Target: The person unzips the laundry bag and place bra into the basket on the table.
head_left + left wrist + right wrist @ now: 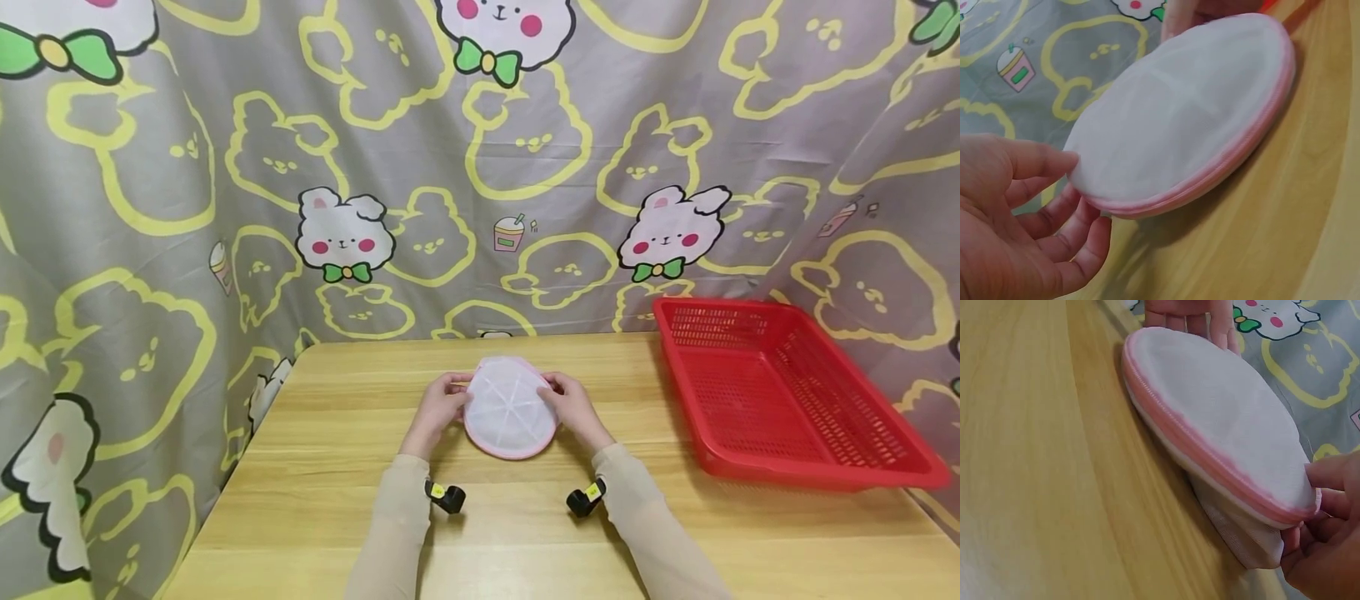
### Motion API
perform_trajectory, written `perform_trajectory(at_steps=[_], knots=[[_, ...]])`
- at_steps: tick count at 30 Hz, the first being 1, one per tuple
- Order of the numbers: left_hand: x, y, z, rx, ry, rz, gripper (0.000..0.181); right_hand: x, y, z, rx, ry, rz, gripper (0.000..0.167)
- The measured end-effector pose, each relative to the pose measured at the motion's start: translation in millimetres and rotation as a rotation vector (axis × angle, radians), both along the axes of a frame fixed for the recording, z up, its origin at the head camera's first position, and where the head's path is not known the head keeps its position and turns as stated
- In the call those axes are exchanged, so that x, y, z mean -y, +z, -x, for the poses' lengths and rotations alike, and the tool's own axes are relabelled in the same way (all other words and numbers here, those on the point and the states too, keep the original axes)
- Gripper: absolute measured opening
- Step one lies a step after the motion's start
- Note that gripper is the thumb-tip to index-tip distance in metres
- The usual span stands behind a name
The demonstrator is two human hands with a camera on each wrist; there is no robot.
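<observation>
A round white mesh laundry bag (pixel 508 408) with a pink zipper edge is held just over the table, its flat round face turned up toward the head camera. My left hand (pixel 444 403) pinches its left edge, thumb on top and the other fingers beneath, as the left wrist view shows of the bag (pixel 1179 112). On the opposite edge my right hand (pixel 567 404) pinches the rim between thumb and fingers. In the right wrist view the soft side wall of the bag (pixel 1241 528) sags below the zipper near that hand.
A red plastic basket (pixel 750 392) with perforated walls stands at the right of the wooden table (pixel 315 492). A grey curtain (pixel 420 167) with cartoon prints hangs behind the table and along both sides. Each wrist carries a small black camera (pixel 450 498).
</observation>
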State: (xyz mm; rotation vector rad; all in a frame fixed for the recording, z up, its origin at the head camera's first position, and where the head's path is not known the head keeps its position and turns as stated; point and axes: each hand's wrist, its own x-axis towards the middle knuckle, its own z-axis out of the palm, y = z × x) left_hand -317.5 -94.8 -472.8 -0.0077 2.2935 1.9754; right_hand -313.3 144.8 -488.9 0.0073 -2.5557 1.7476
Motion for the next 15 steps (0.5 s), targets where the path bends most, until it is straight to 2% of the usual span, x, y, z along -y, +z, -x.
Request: perform_trajectory(at_steps=[5, 12, 15], knots=[[5.4, 5.8, -1.8, -0.02, -0.026, 0.01, 0.028, -0.9, 0.0, -1.5, 0.008, -0.003, 0.07, 0.028], [13.3, 13.1, -1.9, -0.116, 0.072, 0.05, 0.029, -2.5, 1.8, -3.5, 0.026, 0.023, 0.076, 0.03], [14.0, 13.6, -1.1, -0.159, 0.067, 0.059, 0.03, -2.4, 2.4, -3.6, 0.038, 0.036, 0.086, 0.029]])
